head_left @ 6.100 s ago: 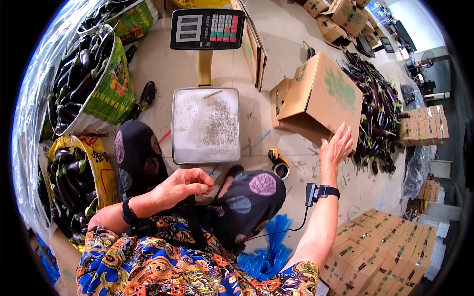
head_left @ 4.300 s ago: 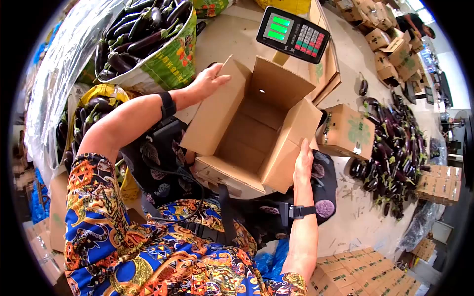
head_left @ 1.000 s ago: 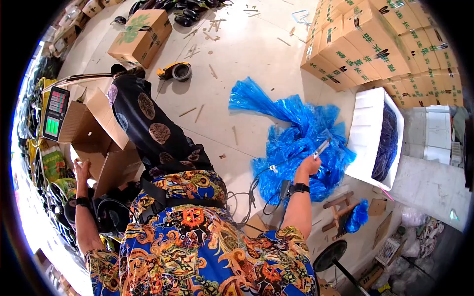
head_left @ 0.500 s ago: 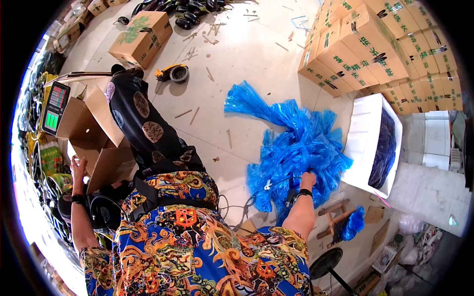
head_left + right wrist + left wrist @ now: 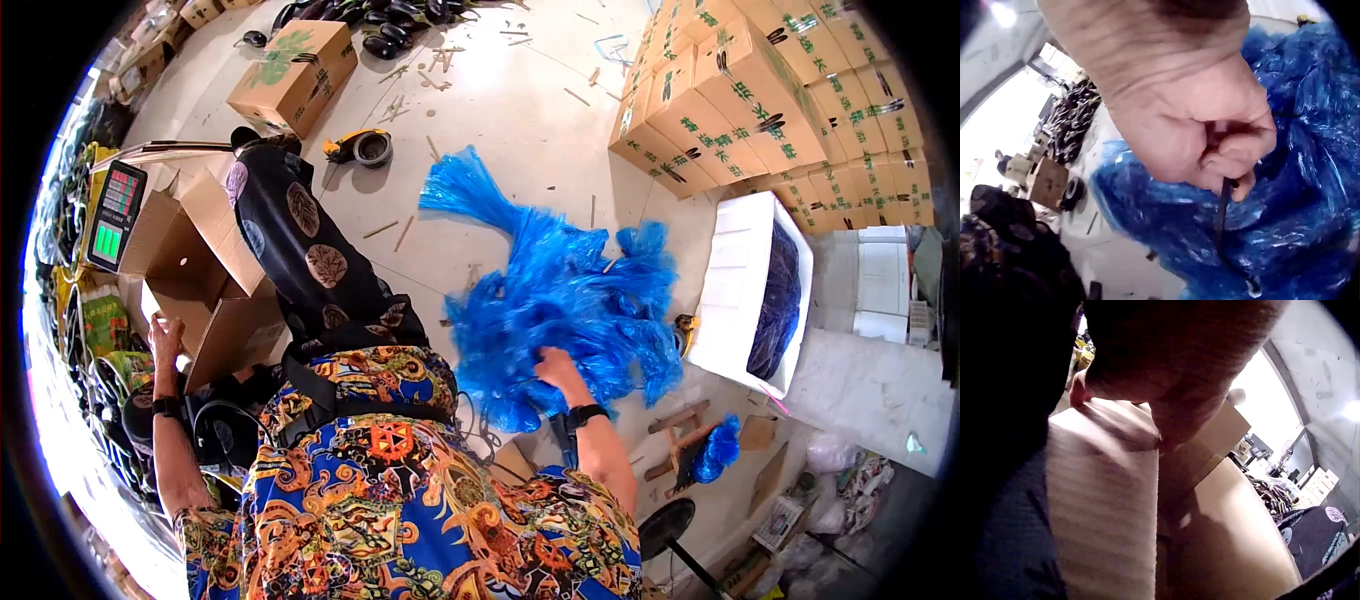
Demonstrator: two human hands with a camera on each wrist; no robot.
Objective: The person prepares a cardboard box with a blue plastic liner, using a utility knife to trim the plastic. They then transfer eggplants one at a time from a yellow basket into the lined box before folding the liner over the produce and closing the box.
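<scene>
At the far left of the head view my left hand (image 5: 165, 340) grips the edge of an upright cardboard box (image 5: 235, 335) with raised flaps. In the left wrist view its fingers bend over the rim of the corrugated flap (image 5: 1104, 506). My right hand (image 5: 558, 368) is in the crumpled pile of blue plastic (image 5: 600, 300). Close up, my right hand (image 5: 1210, 131) has curled fingers against the blue plastic (image 5: 1297, 206); a thin dark cord or rod (image 5: 1221, 225) shows below them. What lies inside the fist is hidden.
Stacked cartons (image 5: 740, 110) stand at upper right, with a white foam box (image 5: 725, 285) below. A closed carton (image 5: 292, 78), a tape dispenser (image 5: 358, 148) and eggplants (image 5: 400, 20) lie farther out. A small wooden stool (image 5: 685, 435) is at right; a scale display (image 5: 117, 215) at left.
My right hand has moved left and the blue plastic has shifted left, uncovering a yellow object beside the foam box. The pale tool held earlier is out of sight. My left hand stays at the box.
</scene>
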